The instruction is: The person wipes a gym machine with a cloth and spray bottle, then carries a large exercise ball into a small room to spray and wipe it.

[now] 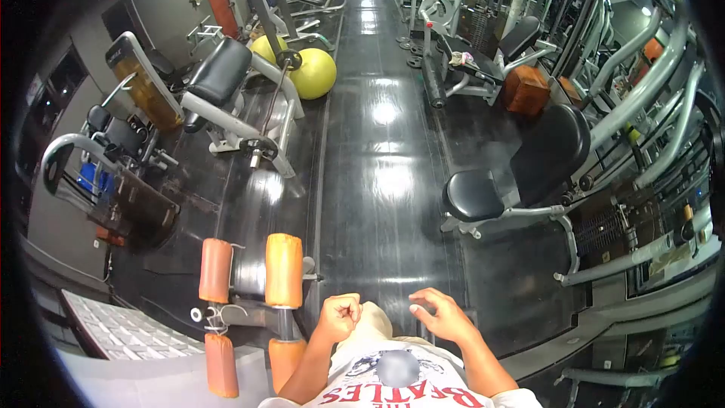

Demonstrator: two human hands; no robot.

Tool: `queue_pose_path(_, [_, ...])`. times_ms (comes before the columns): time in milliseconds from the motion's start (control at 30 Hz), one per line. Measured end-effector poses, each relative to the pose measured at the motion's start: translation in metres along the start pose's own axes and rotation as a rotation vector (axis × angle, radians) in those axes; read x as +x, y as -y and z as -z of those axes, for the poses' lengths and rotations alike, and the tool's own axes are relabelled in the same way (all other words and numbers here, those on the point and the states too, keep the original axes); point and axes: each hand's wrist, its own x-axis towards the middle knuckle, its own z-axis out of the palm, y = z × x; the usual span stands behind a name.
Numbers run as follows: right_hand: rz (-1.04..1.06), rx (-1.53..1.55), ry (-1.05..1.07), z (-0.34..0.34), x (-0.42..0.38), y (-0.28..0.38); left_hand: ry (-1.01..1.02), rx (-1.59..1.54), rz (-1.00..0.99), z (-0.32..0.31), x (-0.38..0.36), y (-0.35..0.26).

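My left hand (339, 316) is curled into a fist just above my white printed shirt (393, 378), with nothing in it. My right hand (442, 313) hovers beside it with the fingers loosely bent and apart, also holding nothing. Both hands are in front of my chest at the bottom of the head view. The closest thing to my left hand is a machine with orange foam roller pads (283, 269).
A glossy black floor aisle (381, 143) runs away ahead. Gym machines line both sides: a black padded seat (472, 195) at right, a leg machine with a black pad (219, 72) at left, yellow exercise balls (316, 72) behind it, an orange box (526, 89) far right.
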Motion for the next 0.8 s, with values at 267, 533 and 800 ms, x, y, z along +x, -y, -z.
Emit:
queue_pose_path(267, [-0.052,0.029,0.013,0.024,0.144,0.010,0.082,0.129,-0.013,0.063,0.142,0.011])
queue_pose_path(533, [0.023,0.019,-0.093,0.061,0.279,0.038,0.059,0.017,0.040,0.140,0.300,-0.028])
queue_pose_path(800, [-0.084,0.113,-0.134,0.089,0.370,0.002,0.092,0.020,0.116,0.165,0.413,-0.015])
